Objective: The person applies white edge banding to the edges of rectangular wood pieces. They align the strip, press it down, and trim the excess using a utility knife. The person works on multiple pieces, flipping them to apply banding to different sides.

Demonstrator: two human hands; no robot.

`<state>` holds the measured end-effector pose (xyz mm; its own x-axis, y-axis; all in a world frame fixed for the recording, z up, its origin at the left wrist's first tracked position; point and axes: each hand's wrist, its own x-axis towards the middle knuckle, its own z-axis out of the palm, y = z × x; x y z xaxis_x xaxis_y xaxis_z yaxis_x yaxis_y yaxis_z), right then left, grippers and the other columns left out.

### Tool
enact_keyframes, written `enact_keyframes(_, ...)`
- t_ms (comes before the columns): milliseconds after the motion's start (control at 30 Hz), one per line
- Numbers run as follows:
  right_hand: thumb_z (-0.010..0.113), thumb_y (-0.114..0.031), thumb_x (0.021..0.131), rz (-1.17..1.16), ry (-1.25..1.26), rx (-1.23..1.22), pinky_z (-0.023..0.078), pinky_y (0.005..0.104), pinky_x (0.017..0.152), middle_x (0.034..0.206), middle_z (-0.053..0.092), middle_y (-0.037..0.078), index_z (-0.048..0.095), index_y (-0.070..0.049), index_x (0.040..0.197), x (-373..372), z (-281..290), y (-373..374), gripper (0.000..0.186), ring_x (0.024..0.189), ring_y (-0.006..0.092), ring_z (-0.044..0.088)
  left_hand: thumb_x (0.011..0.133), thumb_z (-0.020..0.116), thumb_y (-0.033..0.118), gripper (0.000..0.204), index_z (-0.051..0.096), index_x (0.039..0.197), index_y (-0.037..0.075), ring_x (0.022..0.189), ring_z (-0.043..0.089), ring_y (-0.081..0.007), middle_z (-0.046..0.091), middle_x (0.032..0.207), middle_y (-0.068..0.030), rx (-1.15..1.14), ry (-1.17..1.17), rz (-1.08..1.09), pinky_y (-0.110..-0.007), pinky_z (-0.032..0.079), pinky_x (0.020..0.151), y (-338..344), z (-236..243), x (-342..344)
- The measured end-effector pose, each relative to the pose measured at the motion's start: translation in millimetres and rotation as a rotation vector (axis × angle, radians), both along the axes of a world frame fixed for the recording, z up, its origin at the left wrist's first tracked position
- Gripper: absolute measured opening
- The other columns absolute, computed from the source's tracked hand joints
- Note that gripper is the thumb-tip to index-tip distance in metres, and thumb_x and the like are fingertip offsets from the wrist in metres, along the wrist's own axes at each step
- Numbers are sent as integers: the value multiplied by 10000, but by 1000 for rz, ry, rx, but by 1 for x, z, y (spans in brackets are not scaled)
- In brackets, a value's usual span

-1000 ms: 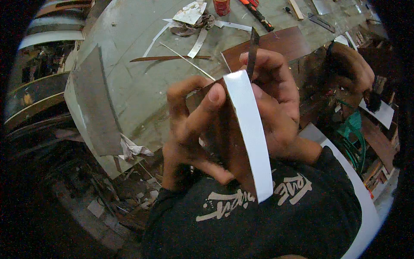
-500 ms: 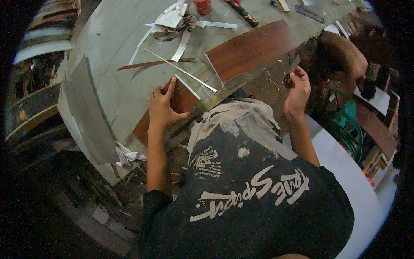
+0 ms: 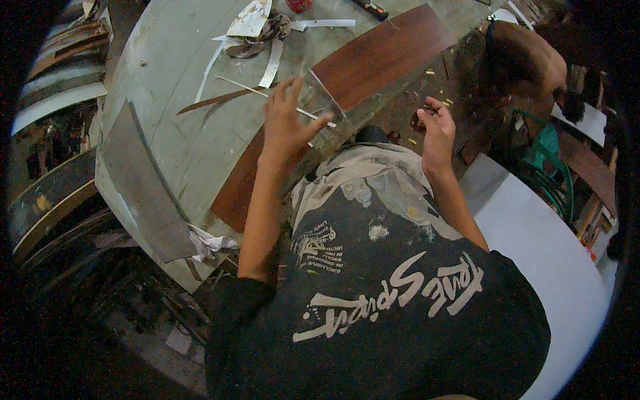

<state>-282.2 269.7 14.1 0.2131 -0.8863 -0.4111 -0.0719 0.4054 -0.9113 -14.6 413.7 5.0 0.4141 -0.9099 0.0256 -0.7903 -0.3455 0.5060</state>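
My left hand [image 3: 287, 127] is open, fingers and thumb spread, over the far end of a reddish-brown wood-look board [image 3: 240, 183] lying along the table's near edge. A thin white strip [image 3: 305, 113] runs beneath this hand, its tip near my thumb; I cannot tell whether they touch. Beyond the table's edge, my right hand [image 3: 437, 130] is raised with its fingers curled round a small dark thing, mostly hidden. Between and ahead of my hands, a second, wider brown board [image 3: 383, 57] lies flat, with a pale edge at its left end.
On the grey table [image 3: 167, 80] are a narrow brown strip [image 3: 210, 102], a crumpled rag [image 3: 273, 28], white offcuts [image 3: 272, 63], a red container [image 3: 299, 5] and a black-and-orange tool [image 3: 371, 8]. A grey panel [image 3: 143, 180] lies at left. Another person [image 3: 523, 67] bends at right, beside a white sheet [image 3: 527, 227].
My left hand has lifted off the near board's end and moved right and farther away, over the white strip. My right hand has shifted slightly left. The view has tilted a little.
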Motion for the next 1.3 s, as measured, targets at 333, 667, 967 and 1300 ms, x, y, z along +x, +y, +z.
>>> enact_keyframes(333, 625, -80, 988, -70, 51, 27, 492, 259, 780, 997, 650, 14, 620, -15, 1196, -10, -26, 19, 218, 892, 91, 608, 669, 914, 529, 1005, 490, 1477, 107, 1314, 450, -418, 532, 1371, -217, -38, 103, -26, -542, 344, 1122, -49, -38, 4)
enact_keyframes(667, 618, -104, 1006, -37, 14, 20, 471, 253, 835, 1022, 658, 12, 630, -8, 1102, 65, -71, 5, 137, 937, 86, 592, 806, 848, 397, 702, 581, 1371, 78, 1190, 496, -387, 566, 1225, -174, -80, 97, -1, -535, 319, 1076, -48, -48, 0)
enact_keyframes(967, 567, -225, 1040, -518, -143, 75, 450, 341, 947, 1101, 584, 52, 533, -22, 1252, 47, -54, 2, 296, 1022, 177, 556, 882, 804, 173, 336, 676, 1134, -8, 1027, 666, -335, 690, 1064, -161, -256, 390, -20, -414, 510, 928, -21, -5, -67)
enact_keyframes(1300, 543, -175, 1055, -331, 71, -182, 435, 281, 956, 1117, 610, 29, 566, -49, 1168, -3, -62, -15, 172, 1029, 121, 551, 917, 801, 171, 323, 644, 1127, -17, 1064, 675, -173, 697, 1125, -111, 163, 1188, 180, -339, 580, 817, -5, 11, -99)
